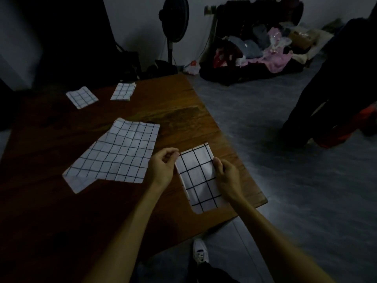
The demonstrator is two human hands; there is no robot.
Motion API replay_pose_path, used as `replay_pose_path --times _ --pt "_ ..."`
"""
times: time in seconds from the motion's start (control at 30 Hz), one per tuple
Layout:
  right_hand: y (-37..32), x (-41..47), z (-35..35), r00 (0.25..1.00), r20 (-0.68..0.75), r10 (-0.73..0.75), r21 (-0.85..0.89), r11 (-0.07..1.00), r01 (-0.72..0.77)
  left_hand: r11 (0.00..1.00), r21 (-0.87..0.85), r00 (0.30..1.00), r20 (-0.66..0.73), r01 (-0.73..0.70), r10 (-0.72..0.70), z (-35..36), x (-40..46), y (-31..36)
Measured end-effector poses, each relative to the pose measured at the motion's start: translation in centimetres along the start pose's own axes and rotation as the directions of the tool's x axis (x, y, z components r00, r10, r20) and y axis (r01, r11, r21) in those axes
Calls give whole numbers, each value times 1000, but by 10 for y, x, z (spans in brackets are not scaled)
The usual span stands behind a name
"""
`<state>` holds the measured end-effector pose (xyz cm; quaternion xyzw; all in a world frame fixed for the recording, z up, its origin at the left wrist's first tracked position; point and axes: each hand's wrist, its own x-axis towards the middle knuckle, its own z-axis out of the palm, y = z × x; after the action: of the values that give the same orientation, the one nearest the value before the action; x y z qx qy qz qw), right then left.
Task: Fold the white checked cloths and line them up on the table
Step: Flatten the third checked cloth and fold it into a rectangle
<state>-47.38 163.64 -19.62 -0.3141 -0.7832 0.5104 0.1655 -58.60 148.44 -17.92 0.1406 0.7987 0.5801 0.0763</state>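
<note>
Both hands pinch the folded checked cloth [199,178] near the table's [183,111] right edge: the left hand [162,166] nips its upper left corner, the right hand [226,176] its right side. An unfolded cloth [116,158] lies just left; two folded cloths [81,97] [123,91] sit far back.

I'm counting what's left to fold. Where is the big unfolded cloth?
In the head view, the big unfolded cloth lies flat mid-table, just left of the left hand, nearer than the two small folded cloths at the far edge.
</note>
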Motion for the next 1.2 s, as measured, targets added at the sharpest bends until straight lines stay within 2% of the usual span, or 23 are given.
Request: replay_pose_path --times 0.1,0.17,0.23,0.3,0.4,0.5,0.57,0.67,0.77,0.97,1.07,1.2 --pt "22 7 9 999 29 46 -42 998 -45 997 60 998 -50 44 -41 13 8 -18" --pt "44 13 18 995 42 89 -104 991 -84 985 117 990 -68 129 -121 24 14 -34" --pt "67 19 29 992 71 108 -258 962 -87 947 206 968 -80 248 -237 34 16 -52" --pt "89 21 40 992 106 74 -440 898 -20 905 316 958 -68 285 -278 41 13 -72" --pt "102 19 52 983 177 -51 -535 833 139 839 519 975 46 163 -217 55 -4 -96" --pt "110 21 65 932 322 -166 -552 767 327 705 704 941 289 -84 -177 74 -20 -114" --pt "116 28 72 882 459 -109 -547 747 377 581 786 896 394 -211 -207 84 -24 -127" --pt "134 35 77 815 580 -9 -583 694 422 469 845 869 414 -256 -272 89 -24 -145" --pt "145 34 78 812 584 -2 -620 645 447 461 852 872 403 -247 -279 91 -26 -155" --pt "147 18 72 841 540 28 -649 650 395 485 840 871 408 -242 -273 88 -16 -139" --pt "142 8 63 828 556 73 -673 624 397 471 842 871 418 -264 -259 86 -5 -126" --pt "130 12 57 825 560 82 -682 611 402 497 839 932 331 -219 -148 87 9 -113"
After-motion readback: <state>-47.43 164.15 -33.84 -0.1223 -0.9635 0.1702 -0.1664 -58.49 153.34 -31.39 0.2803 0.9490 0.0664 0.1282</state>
